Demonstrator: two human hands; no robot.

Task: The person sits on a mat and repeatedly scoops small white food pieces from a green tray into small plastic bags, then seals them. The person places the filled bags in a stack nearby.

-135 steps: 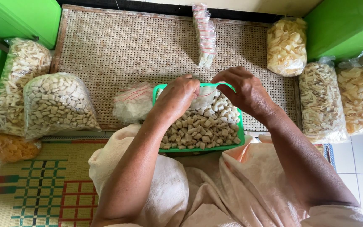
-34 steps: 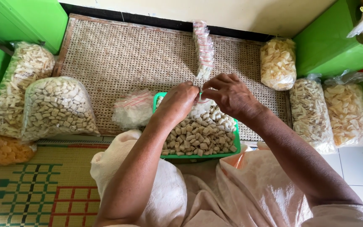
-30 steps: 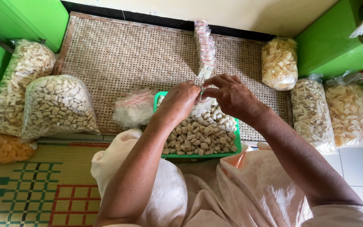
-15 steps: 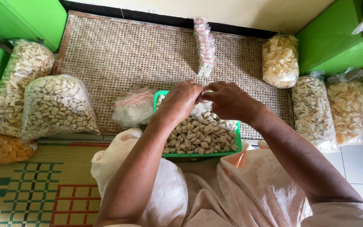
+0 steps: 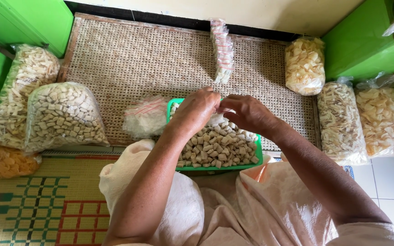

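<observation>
Meeting above the far rim of the green tray (image 5: 215, 168), the left hand (image 5: 197, 109) and right hand (image 5: 247, 111) pinch together on what seems a small clear packet (image 5: 216, 119), mostly hidden. Cracker pieces (image 5: 217, 148) fill the tray; a packet strip (image 5: 222, 50) lies beyond it.

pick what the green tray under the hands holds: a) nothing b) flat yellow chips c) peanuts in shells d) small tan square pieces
d: the green tray under the left hand and right hand is heaped with small tan square pieces, while the flat yellow chips sit in a clear bag off to the right.
</observation>
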